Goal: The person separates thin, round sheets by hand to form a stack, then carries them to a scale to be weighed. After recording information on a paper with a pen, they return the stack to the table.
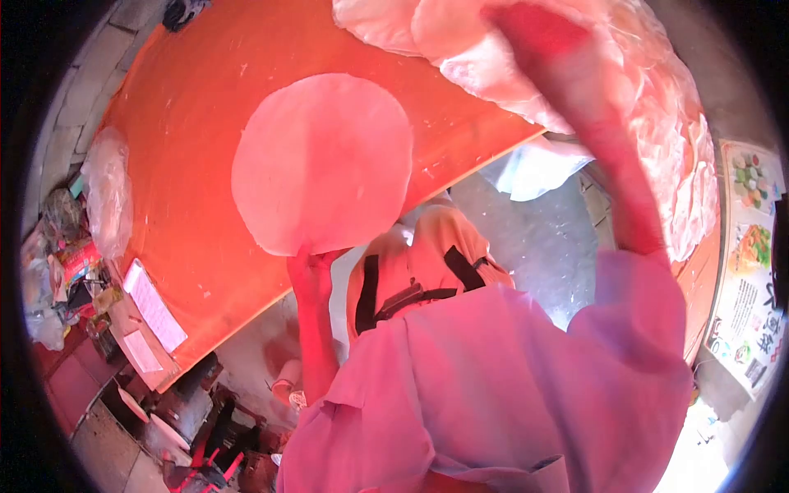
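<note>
A thin round flatbread (325, 156) lies in front of me over the orange tabletop (197, 99). My left hand (312, 275) is at its near edge, fingers closed on the rim. Farther right, my right hand (542, 45) reaches out over a big spread pile of similar thin flatbreads (657, 156). Motion smears that hand, so its fingers do not show clearly. The sheets in the pile overlap in folded, wavy layers along the right side of the table.
A clear plastic bag (108, 193) rests on the table's left edge, near a written notepad (154, 306). Mixed packets and clutter (70, 263) stand beyond. White plastic sheeting (534, 168) hangs by the near edge. A printed food poster (746, 271) is at far right.
</note>
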Tool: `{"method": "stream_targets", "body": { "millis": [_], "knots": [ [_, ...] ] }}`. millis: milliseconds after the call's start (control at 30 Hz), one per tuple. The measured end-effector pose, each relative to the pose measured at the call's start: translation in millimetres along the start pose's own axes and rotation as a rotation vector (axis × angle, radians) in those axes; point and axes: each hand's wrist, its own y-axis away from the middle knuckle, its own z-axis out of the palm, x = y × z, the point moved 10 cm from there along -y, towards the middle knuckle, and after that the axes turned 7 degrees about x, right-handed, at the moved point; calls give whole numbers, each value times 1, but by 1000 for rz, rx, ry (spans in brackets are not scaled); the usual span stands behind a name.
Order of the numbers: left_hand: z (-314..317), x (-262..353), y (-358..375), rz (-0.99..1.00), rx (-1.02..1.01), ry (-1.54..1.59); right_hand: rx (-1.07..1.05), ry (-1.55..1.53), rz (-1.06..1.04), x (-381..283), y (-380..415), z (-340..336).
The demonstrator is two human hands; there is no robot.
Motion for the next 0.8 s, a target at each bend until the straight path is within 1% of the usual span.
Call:
{"method": "stream_targets", "body": {
  "millis": [33,100,133,233,267,367,400,467,500,567,600,633,700,800],
  "knots": [
    [2,2,0,0,-17,36,-150,72,40,14,34,37],
    [5,6,1,-10,-53,105,-437,327,13,14,107,105],
    [5,8,-1,-18,-49,110,-475,186,123,11,146,127],
    [5,8,-7,-53,-24,113,-222,-500,497,-53,179,139],
    [1,7,-11,-73,-10,106,-369,-496,681,-63,200,152],
    [-4,7,-14,-96,21,126,-429,-588,1341,-74,234,137],
    [-8,9,-14,-91,32,141,-324,-688,1515,-67,253,143],
    [-38,10,-19,-4,6,-110,-88,-901,1852,-60,304,163],
    [-44,8,-20,38,-13,-235,-77,-1118,1941,-67,304,173],
    [-24,6,-9,-66,-3,25,-41,-1578,2069,-77,289,194],
    [-14,6,-2,-119,10,149,-54,-1667,2046,-78,276,200],
    [-2,3,6,-121,-10,156,-74,-1760,2014,-80,259,209],
    [17,-2,20,-119,-43,170,8,-1456,1448,-49,228,215],
    [22,-32,29,-264,-139,170,-4,-1001,959,-24,159,180]
  ]
}}
